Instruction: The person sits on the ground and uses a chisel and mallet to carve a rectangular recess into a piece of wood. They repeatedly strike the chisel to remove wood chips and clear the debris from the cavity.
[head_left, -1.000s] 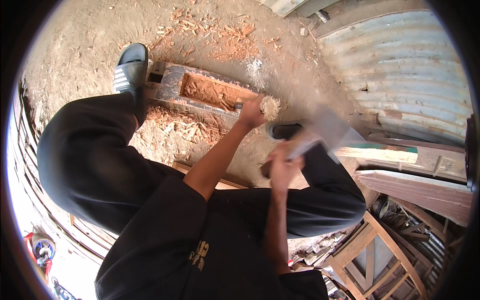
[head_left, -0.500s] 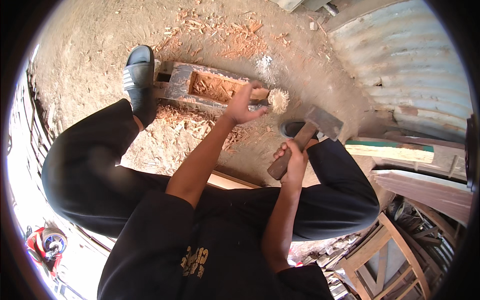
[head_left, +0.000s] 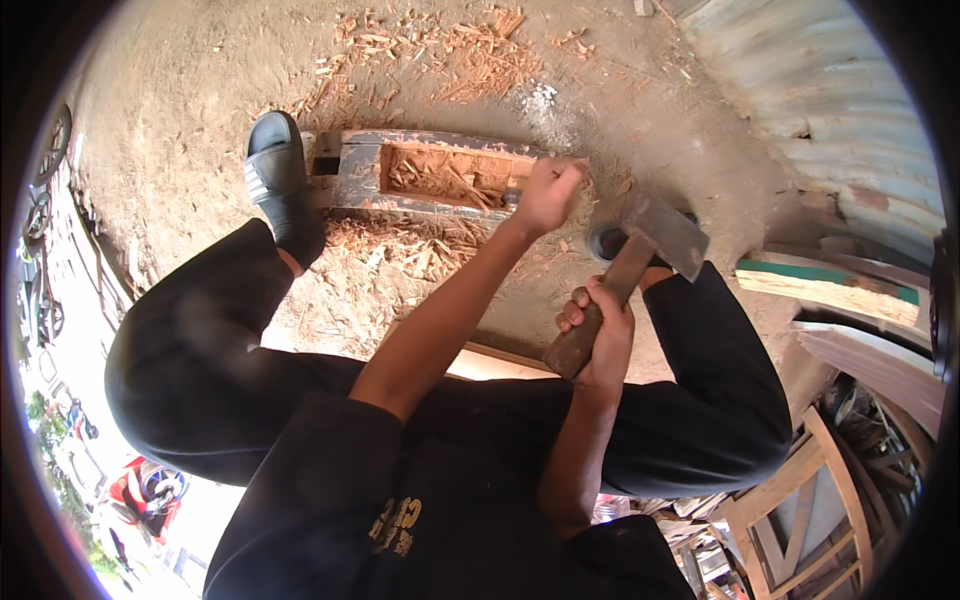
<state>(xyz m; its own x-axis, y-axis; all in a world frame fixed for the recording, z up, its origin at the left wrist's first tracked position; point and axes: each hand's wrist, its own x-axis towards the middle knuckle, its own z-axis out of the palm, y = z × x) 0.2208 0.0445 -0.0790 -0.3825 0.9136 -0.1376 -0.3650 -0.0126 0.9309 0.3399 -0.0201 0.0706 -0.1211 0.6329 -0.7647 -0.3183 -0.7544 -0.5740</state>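
Note:
My left hand is closed round the handle of a chisel at the right end of a wooden piece. The chisel's frayed, pale handle top shows just beyond my fingers, and most of the tool is hidden by the hand. A long rectangular recess is cut into the wooden piece, with loose chips inside. The wood's grey paint is worn. My right hand grips the wooden handle of a hammer with a blocky metal head, raised over my right leg.
My left foot in a dark slide sandal rests at the wood's left end. Wood shavings lie on the dirt floor around it. A corrugated metal sheet stands at the right, with boards and a wooden frame below.
My left hand has gone from loosely spread fingers to a closed grip round the chisel's handle, shifting right. The hammer in my right hand appears slightly farther right.

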